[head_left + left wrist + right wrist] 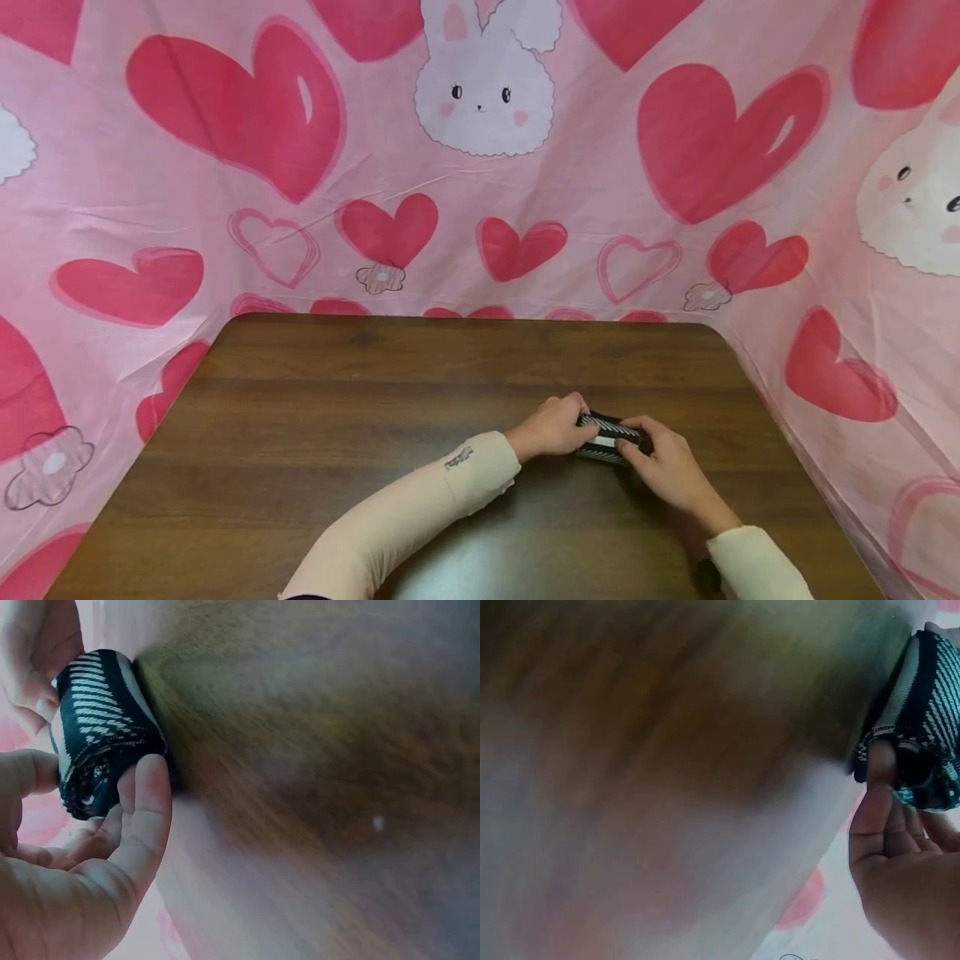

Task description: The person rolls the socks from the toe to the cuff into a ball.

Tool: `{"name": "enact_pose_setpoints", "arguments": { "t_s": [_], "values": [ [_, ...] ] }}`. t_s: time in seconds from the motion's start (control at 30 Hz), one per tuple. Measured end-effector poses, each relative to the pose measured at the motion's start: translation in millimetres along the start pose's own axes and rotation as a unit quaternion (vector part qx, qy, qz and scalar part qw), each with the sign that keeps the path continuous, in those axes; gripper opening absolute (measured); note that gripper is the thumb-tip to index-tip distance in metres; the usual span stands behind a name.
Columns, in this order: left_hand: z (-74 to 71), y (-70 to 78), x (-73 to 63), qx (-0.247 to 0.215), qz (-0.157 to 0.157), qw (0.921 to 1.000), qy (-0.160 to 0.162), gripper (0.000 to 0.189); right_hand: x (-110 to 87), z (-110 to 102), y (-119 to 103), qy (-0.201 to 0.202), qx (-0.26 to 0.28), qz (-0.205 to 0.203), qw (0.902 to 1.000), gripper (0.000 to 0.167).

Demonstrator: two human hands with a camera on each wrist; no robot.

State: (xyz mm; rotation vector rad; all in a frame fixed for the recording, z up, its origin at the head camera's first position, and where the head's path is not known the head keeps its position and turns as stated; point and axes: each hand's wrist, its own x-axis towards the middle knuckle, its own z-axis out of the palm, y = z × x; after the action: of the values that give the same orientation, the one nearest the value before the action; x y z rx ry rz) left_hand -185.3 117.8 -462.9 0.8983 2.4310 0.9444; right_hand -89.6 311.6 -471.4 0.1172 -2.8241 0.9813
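A rolled-up knitted cloth, black with white stripes, lies at the right part of the wooden table. My left hand grips its left end, thumb on the near top side. At the opposite end my right hand holds the roll between thumb and fingers. The left wrist view shows the spiral end of the knitted roll, with the left fingers pinching around it. In the right wrist view the other end of the roll sits against the right fingers, partly cut off by the frame edge.
The brown wooden table has rounded far corners. Pink cloth printed with hearts and rabbits hangs behind it and along both sides. A small dark object shows beside the right sleeve.
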Motion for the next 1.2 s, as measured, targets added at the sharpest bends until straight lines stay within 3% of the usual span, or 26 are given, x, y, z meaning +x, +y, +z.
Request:
{"name": "enact_pose_setpoints", "arguments": {
  "t_s": [0.07, 0.2, 0.3, 0.37, 0.47, 0.5, 0.57, 0.63, 0.73, 0.8, 0.87, 1.0, 1.2],
  "values": [
    [0.0, -0.3, 1.4, 0.004, -0.007, 1.0, 0.003, 0.034, 0.6, -0.1, -0.8, 0.003, 0.008, 0.026, 0.9996, 0.025],
    [-0.8, 0.8, 1.2, 0.06, -0.007, 0.9979, 0.023, 0.037, 2.3, 0.7, -1.4, 0.002, -0.003, 0.048, 0.9988, 0.026],
    [-0.2, 2.6, -2.0, 0.146, 0.032, 0.9874, 0.053, 0.039, 3.4, 1.5, -0.5, 0.007, -0.014, 0.047, 0.9988, 0.026],
    [0.7, 4.1, -4.2, 0.211, 0.083, 0.9712, 0.074, 0.039, 3.9, 2.0, 0.6, 0.013, -0.025, 0.042, 0.9987, 0.026],
    [2.2, 7.3, -6.7, 0.312, 0.177, 0.929, 0.089, 0.034, 3.8, 2.6, 1.3, 0.025, -0.037, 0.034, 0.9984, 0.026],
    [2.9, 8.3, -7.1, 0.33, 0.2, 0.9184, 0.087, 0.032, 3.4, 3.0, 1.5, 0.031, -0.043, 0.031, 0.9981, 0.026],
    [3.9, 10.3, -7.8, 0.355, 0.226, 0.9039, 0.078, 0.026, 2.3, 4.3, 1.8, 0.05, -0.065, 0.011, 0.9966, 0.027],
    [5.4, 10.5, -7.8, 0.36, 0.231, 0.9007, 0.072, 0.022, 0.7, 5.3, 2.5, 0.082, -0.096, -0.036, 0.9913, 0.03],
    [6.1, 10.6, -6.8, 0.36, 0.222, 0.9035, 0.071, 0.019, -0.7, 4.2, 4.0, 0.127, -0.145, -0.141, 0.9711, 0.03],
    [6.0, 10.9, -5.6, 0.361, 0.218, 0.904, 0.071, 0.017, -0.5, 1.9, 5.0, 0.134, -0.166, -0.204, 0.9555, 0.03],
    [5.2, 12.0, -5.2, 0.364, 0.214, 0.9041, 0.068, 0.017, 0.0, 0.1, 5.6, 0.116, -0.178, -0.239, 0.9476, 0.029],
    [4.3, 13.4, -6.0, 0.384, 0.215, 0.8961, 0.059, 0.023, 0.9, -0.8, 7.4, 0.082, -0.197, -0.249, 0.9449, 0.032],
    [5.8, 13.0, -6.3, 0.418, 0.228, 0.8781, 0.047, 0.054, 2.4, -1.6, 8.9, 0.07, -0.209, -0.243, 0.9447, 0.042]
  ]
}}
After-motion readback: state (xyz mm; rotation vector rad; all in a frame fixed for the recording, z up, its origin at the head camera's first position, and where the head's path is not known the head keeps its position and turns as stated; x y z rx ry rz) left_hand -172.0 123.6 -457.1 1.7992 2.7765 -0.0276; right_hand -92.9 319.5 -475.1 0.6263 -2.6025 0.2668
